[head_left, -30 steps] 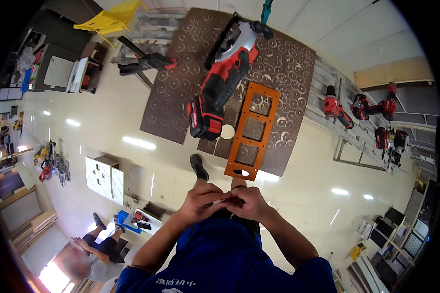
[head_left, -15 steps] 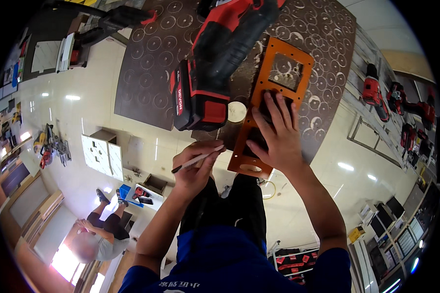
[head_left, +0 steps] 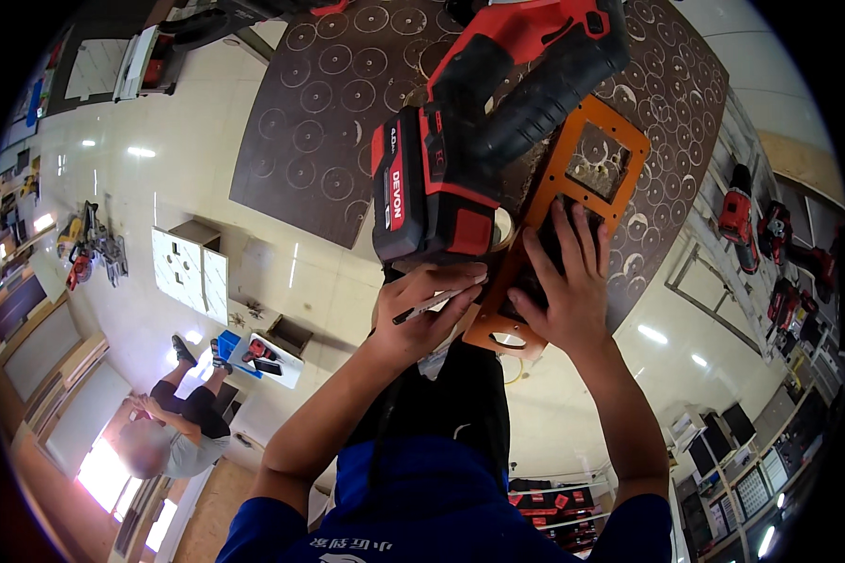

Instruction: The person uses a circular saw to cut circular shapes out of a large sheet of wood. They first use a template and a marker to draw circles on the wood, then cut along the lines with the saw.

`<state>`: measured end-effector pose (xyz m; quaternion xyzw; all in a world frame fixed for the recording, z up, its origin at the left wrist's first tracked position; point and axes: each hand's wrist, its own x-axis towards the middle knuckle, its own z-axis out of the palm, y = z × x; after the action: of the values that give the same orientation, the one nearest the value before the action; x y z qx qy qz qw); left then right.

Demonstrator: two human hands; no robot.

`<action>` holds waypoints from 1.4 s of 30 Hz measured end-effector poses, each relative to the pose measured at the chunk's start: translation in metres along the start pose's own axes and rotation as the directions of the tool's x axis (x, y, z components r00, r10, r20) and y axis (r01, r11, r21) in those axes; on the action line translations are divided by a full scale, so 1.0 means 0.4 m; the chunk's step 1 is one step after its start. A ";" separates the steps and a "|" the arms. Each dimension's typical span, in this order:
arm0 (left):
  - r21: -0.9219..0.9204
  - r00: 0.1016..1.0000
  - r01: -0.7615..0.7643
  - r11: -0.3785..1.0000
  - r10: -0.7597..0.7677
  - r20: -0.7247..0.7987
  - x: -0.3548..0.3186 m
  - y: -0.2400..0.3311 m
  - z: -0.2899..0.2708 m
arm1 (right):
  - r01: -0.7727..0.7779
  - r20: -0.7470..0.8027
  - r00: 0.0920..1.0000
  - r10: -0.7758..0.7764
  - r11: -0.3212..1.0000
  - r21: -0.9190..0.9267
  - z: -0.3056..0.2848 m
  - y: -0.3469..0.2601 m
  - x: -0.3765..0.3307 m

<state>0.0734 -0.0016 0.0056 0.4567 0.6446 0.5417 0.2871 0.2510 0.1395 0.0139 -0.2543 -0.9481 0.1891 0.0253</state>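
Note:
My left hand is closed around a slim white pen with a dark end, beside the near end of an orange template plate. The plate has square openings, small holes along its rim and an oval slot at its near end. My right hand lies flat across its middle, fingers spread, covering part of the openings. The plate rests on a dark brown board marked with many circular cuts. Just left of the plate, a red and black cordless power tool with a large battery lies on the board.
A pale round disc shows partly behind the battery. Red cordless drills hang or lie on a rack at the right. A marble-patterned cabinet stands on the floor to the left. Another person sits at the lower left.
The view has shifted, so board, tool and plate appear farther right. My left hand with the pen has come closer to the plate's edge. My right hand stays flat on the plate.

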 end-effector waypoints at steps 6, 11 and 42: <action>0.057 0.999 0.025 0.998 -0.026 0.031 0.005 -0.003 0.005 | 0.005 -0.001 1.000 -0.005 1.000 -0.008 0.002 0.001 -0.001; -0.052 0.992 -0.122 0.991 0.123 0.002 0.002 -0.014 0.025 | -0.004 -0.006 1.000 0.004 1.000 0.015 0.005 0.000 0.000; 0.046 0.997 -0.037 0.998 0.040 -0.063 0.004 -0.024 0.042 | 0.008 0.007 1.000 -0.008 1.000 0.001 0.003 0.006 -0.003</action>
<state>0.0847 0.0072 -0.0076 0.4579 0.6566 0.5466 0.2457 0.2529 0.1403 0.0119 -0.2498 -0.9492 0.1903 0.0227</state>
